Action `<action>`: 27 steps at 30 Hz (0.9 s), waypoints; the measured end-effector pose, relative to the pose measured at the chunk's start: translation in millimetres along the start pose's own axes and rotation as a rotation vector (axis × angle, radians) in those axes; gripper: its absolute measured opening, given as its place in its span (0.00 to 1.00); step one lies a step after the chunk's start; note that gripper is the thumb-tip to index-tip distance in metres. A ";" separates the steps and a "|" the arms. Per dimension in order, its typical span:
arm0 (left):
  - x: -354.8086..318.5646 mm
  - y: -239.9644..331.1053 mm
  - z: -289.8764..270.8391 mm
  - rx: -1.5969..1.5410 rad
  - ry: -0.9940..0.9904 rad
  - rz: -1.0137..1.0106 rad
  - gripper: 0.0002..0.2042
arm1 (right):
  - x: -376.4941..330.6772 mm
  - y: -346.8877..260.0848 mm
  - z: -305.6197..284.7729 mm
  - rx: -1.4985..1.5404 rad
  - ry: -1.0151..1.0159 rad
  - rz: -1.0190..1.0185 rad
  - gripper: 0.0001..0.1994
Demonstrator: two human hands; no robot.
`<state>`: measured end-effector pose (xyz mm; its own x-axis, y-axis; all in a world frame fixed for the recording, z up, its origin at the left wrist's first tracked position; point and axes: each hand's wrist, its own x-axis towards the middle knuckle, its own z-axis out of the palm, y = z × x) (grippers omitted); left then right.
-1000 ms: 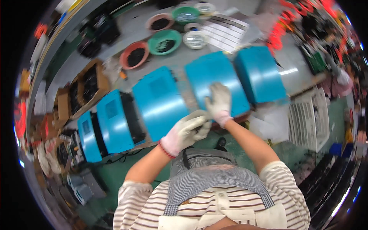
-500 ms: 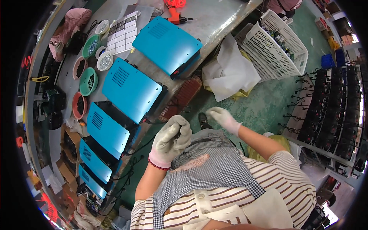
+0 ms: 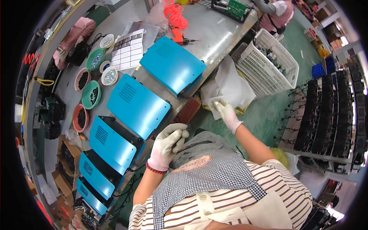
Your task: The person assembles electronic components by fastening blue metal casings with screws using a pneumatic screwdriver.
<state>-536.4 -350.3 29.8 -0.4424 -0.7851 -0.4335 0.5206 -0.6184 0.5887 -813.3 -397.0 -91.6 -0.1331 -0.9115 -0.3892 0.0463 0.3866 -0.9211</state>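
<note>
My left hand (image 3: 167,146), in a whitish glove with a red bead bracelet at the wrist, is held up in front of my checked apron (image 3: 209,163). Its fingers are curled inward; a thin dark bit shows by the fingertips, too small to name. Out to the right, my gloved right hand (image 3: 228,115) reaches forward with fingers apart. Its fingertips overlap the edge of a white sheet (image 3: 230,86) lying on a yellow bag; contact is unclear. Nearest my left hand stand teal metal housings, including one (image 3: 138,105) at the bench edge and another (image 3: 113,145) nearer me.
Bowls of screws and small parts, among them a green bowl (image 3: 91,94), line the bench's left side. A red electric screwdriver (image 3: 177,36) lies behind the farthest housing. White crates (image 3: 268,63) stand at right, a rack of black units (image 3: 326,115) beyond. Other people are at work nearby.
My right hand has moved forward, up to the white sheet, its fingers more stretched. The left hand has shifted slightly left and down. The view has tilted, showing more of the far bench.
</note>
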 end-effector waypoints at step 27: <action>164.2 -8.3 76.8 -0.500 0.685 0.388 0.14 | 541.4 -137.1 142.7 -2.082 -0.954 -1.262 0.18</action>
<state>-669.5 -471.4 6.1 0.2724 -0.6909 -0.6697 0.8664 -0.1267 0.4830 -750.5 -963.6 -177.3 0.8623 -0.3006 -0.4076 -0.2044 -0.9429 0.2630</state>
